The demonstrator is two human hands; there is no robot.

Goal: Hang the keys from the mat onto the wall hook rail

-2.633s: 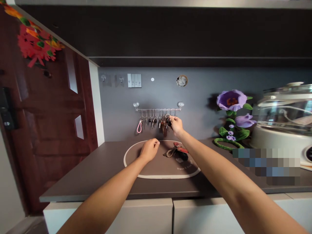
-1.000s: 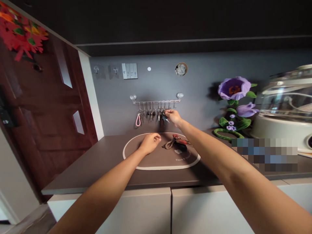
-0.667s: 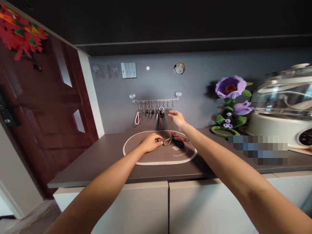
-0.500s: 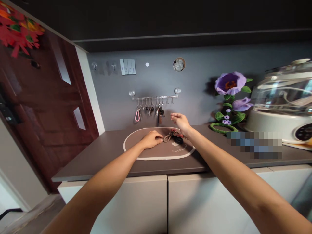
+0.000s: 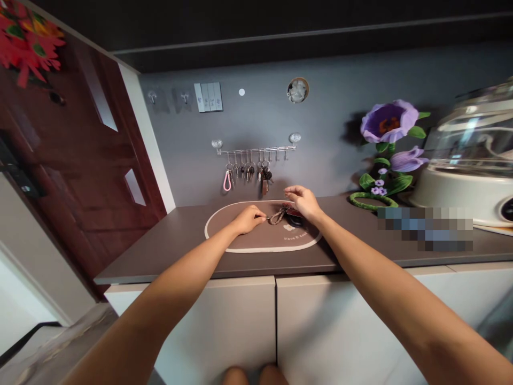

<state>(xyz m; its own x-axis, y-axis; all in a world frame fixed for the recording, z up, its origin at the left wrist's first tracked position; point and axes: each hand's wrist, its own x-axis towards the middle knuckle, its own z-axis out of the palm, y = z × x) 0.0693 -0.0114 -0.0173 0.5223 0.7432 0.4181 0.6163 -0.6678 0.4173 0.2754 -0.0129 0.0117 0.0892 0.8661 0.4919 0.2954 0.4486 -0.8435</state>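
On the brown oval mat (image 5: pixel 228 240) lies a bunch of keyring items: a braided strap loop (image 5: pixel 276 217) with a dark round fob (image 5: pixel 294 219) and a reddish piece beside it. My left hand (image 5: pixel 249 219) rests at the mat, thumb and finger pinched on the near-left end of the braided strap. My right hand (image 5: pixel 305 204) hovers just above the fob, fingers bent but apart from the thumb, with nothing seen in them. It partly covers the fob and the red piece.
Several keys and a pink strap (image 5: pixel 227 181) hang from a clear hook rail (image 5: pixel 256 151) on the grey wall. Purple fabric flowers (image 5: pixel 388 125) and a white appliance with a clear dome (image 5: pixel 452 192) stand on the right. A dark shelf (image 5: pixel 256 40) overhangs the counter.
My left fingers have closed to a pinch at the strap's end. My right hand's fingers have drawn in a little over the fob. The camera view has shifted slightly.
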